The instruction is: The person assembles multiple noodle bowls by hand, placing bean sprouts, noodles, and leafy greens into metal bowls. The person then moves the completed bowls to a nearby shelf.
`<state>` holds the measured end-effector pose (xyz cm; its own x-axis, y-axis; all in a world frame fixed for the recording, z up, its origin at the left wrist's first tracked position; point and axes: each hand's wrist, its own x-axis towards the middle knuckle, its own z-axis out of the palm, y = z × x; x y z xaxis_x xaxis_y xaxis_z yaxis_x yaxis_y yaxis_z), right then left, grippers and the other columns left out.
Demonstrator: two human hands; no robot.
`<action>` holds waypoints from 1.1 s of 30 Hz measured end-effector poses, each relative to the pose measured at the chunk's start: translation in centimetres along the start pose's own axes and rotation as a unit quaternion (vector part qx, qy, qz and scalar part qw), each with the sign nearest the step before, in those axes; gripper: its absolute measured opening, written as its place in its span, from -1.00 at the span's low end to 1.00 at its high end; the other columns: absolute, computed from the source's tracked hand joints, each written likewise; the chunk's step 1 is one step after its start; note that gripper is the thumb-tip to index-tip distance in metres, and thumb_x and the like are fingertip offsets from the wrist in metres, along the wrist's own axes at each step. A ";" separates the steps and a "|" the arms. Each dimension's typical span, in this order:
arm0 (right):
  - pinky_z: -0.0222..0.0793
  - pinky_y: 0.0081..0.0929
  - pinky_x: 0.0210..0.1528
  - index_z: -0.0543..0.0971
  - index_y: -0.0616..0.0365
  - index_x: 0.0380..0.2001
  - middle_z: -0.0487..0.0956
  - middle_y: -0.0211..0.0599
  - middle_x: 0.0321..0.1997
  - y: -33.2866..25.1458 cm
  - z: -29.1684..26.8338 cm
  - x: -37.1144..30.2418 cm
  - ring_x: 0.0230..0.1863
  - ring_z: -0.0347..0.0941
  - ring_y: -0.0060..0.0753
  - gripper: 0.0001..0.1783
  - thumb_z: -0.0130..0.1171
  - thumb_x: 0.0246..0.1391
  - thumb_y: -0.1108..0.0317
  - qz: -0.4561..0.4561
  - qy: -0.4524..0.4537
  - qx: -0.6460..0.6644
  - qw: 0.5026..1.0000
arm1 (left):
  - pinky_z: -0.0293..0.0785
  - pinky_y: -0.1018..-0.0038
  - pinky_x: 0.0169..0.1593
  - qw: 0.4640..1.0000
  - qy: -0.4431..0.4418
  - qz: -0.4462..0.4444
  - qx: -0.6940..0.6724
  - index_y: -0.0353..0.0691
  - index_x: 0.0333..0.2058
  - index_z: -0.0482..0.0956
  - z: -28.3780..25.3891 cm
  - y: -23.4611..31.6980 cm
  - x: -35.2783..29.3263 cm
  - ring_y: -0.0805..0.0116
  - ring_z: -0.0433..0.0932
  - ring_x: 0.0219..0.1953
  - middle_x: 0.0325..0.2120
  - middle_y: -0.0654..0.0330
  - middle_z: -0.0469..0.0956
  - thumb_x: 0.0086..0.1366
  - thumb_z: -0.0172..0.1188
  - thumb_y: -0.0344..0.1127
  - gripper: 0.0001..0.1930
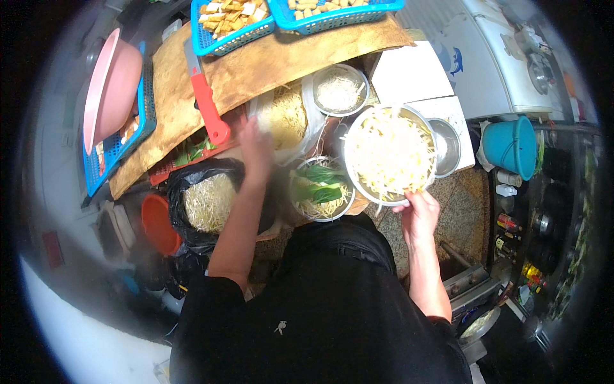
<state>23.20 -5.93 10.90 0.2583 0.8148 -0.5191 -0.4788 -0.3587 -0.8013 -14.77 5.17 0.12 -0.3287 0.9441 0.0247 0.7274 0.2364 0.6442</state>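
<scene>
A round metal bowl [356, 187] full of pale bean sprouts [391, 150] is gripped at its near rim by my right hand [419, 214]. My left hand [257, 148] is smeared by motion beside a clear plastic bag holding yellow noodles [286, 120]; its fingers cannot be made out. Left of that forearm, a black plastic bag [182, 185] holds more white sprouts [210, 201]. Between my hands stands a smaller bowl with green leaves [323, 182] over sprouts. Behind it is another metal bowl [340, 88] with white shreds.
A knife with a red handle [208, 109] lies on the brown board [256, 73]. Blue baskets [300, 25] of cut pieces stand on its far edge. A pink basin [114, 86] sits at the left, an orange bowl [160, 224] below, a teal bucket [517, 148] at the right.
</scene>
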 end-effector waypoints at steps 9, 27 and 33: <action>0.61 -0.45 -0.47 0.65 0.50 -0.15 0.72 -0.01 -0.23 -2.3 -5.3 -2.5 -0.48 0.62 -0.34 -0.80 0.16 0.24 0.57 -0.053 0.106 0.022 0.993 | 0.51 0.22 0.16 0.988 -0.109 0.098 -0.050 -0.27 0.23 0.52 12.0 11.1 6.1 0.04 0.58 0.04 0.05 -0.10 0.54 0.28 0.28 -0.20 -0.44; 0.63 -0.45 -0.48 0.68 0.49 -0.16 0.72 -0.05 -0.20 0.0 -6.9 -5.0 -0.44 0.64 -0.35 -0.79 0.13 0.24 0.59 -0.027 0.192 0.024 0.981 | 0.61 -0.03 0.08 0.952 -0.172 0.133 0.217 -0.25 -0.04 0.59 21.0 11.5 10.0 -0.24 0.67 0.00 -0.06 -0.20 0.65 0.35 0.15 -0.33 -0.74; 0.62 -0.48 -0.49 0.69 0.48 -0.20 0.72 -0.08 -0.22 0.2 -6.1 -4.0 -0.46 0.63 -0.37 -0.81 0.15 0.25 0.57 -0.027 0.188 -0.014 0.982 | 0.60 0.05 0.07 0.967 -0.169 0.104 0.159 -0.26 -0.02 0.63 18.3 12.6 10.9 -0.21 0.72 -0.11 -0.24 -0.27 0.71 0.37 0.11 -0.33 -0.72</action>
<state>27.24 -12.08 11.05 0.5765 0.6096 -0.5441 -0.4343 -0.3355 -0.8360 1.86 22.64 -5.47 0.0213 0.9872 -0.1578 0.9228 0.0413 0.3831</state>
